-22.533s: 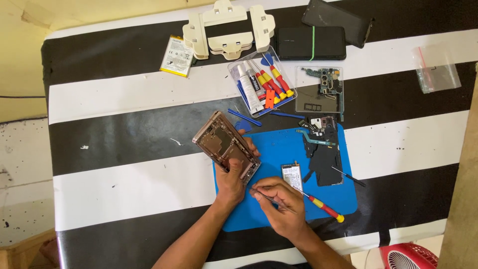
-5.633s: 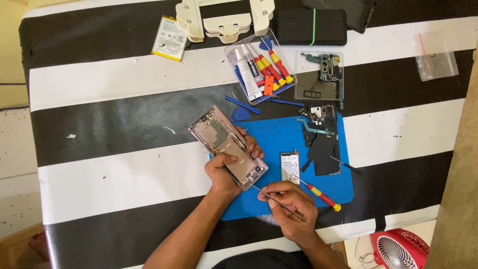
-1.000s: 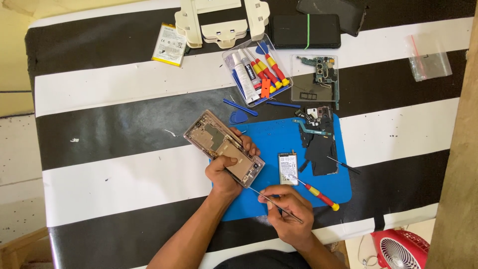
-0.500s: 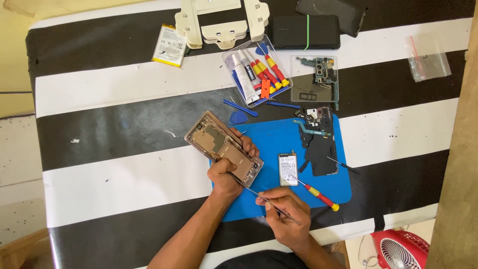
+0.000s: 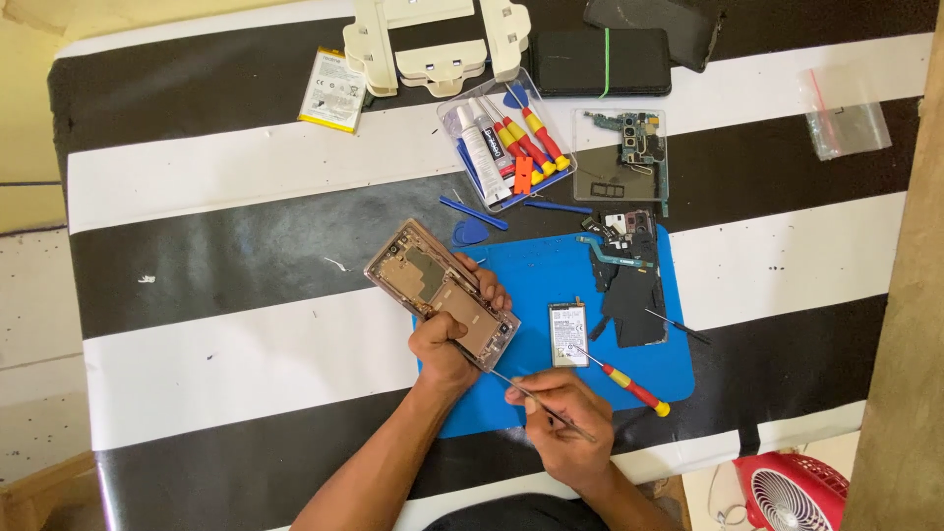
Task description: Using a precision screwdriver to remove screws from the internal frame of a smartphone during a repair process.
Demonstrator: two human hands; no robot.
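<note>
Head cam: opened phone frame (image 5: 442, 293), rose-gold, lies tilted at the blue mat's (image 5: 551, 265) left edge. My left hand (image 5: 447, 339) grips its lower end, fingers wrapped round. Right hand (image 5: 560, 423) pinches thin metal tweezers (image 5: 541, 398), tip near frame's bottom corner. Small battery (image 5: 567, 332) and red/yellow screwdriver (image 5: 629, 385) lie just beside on mat.

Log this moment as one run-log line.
left hand: holds opened phone frame | right hand: holds tweezers, tip at frame's lower corner | under: blue mat
</note>
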